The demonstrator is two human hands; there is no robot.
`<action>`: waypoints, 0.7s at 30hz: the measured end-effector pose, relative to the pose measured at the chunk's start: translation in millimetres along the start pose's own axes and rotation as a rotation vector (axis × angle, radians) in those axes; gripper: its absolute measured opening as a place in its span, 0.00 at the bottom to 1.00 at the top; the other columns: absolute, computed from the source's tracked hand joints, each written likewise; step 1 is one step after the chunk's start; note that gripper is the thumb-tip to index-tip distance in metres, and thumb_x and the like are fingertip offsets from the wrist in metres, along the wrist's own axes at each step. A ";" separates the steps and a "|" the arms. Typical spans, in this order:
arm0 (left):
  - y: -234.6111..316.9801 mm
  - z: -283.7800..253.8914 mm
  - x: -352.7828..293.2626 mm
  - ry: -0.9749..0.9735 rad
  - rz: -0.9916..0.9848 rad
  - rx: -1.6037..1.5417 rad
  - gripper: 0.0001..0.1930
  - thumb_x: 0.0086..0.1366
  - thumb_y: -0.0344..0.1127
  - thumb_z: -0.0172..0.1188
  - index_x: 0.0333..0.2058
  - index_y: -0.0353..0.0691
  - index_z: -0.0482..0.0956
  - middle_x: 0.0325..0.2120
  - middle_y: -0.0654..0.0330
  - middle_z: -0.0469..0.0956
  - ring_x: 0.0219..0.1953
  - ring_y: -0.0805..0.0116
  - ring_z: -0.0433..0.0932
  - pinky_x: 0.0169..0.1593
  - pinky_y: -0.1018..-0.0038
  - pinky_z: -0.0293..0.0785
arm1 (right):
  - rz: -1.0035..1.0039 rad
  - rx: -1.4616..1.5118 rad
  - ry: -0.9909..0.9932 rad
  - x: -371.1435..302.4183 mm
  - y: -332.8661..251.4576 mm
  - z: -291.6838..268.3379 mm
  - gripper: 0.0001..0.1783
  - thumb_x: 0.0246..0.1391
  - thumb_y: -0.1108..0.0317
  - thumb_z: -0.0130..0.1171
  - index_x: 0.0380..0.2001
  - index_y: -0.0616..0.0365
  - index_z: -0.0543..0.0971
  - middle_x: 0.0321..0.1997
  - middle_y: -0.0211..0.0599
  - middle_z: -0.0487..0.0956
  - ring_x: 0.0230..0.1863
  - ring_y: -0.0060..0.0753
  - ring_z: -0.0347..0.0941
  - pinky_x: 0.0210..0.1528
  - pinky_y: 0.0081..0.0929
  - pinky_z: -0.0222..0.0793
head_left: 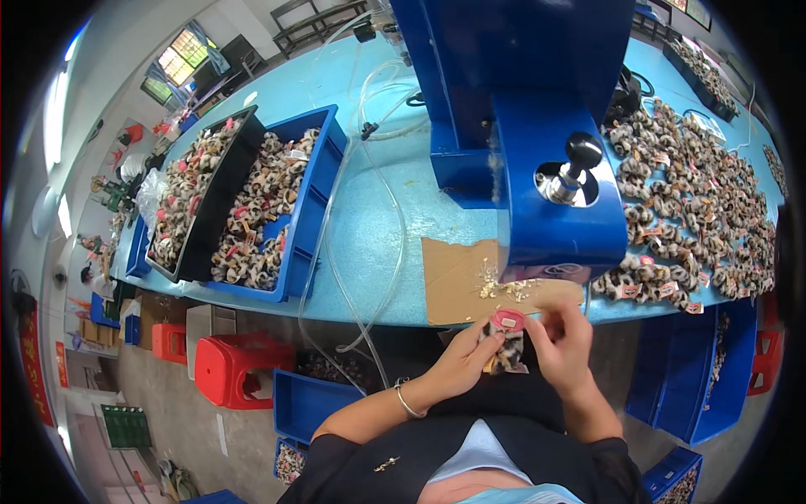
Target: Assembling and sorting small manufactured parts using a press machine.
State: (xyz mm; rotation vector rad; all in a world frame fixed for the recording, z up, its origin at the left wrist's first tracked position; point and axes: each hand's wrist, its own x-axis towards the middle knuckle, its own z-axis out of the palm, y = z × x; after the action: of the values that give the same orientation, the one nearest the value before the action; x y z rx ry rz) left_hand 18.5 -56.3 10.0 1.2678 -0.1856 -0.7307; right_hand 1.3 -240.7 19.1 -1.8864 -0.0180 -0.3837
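Note:
My left hand (466, 357) is closed around a small plush toy (507, 343), just in front of the table edge. The toy has mottled black, white and brown fur, a pink patch with a pale label on top, and a tag below. Close beside it on the right, my right hand (564, 346) has its fingers curled together; whatever they pinch is too small or hidden to make out. Both hands are just below the head of a blue machine (567, 227), which carries a black-knobbed lever (582, 151).
A cardboard sheet (453, 277) with pale scraps lies under the machine. Many plush toys (680, 193) cover the table's right side. At left stand a black bin (214, 197) and a blue bin (315, 210), both full of toys. Clear tubing (403, 227) loops over the edge; a red stool (239, 370) stands below.

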 end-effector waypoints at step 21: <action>35.1 16.9 41.4 0.259 0.057 -0.424 0.08 0.67 0.30 0.61 0.42 0.33 0.81 0.35 0.61 0.82 0.36 0.78 0.79 0.40 0.80 0.76 | -0.445 -0.192 0.192 13.8 -3.0 11.9 0.19 0.43 0.81 0.69 0.42 0.64 0.80 0.39 0.48 0.81 0.35 0.45 0.81 0.35 0.31 0.77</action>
State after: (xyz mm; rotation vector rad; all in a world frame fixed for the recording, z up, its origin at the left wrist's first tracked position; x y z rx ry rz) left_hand 55.4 -90.4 36.6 0.9348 0.1394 -0.5160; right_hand 16.8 -231.1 22.1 -2.0209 -0.2839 -0.8961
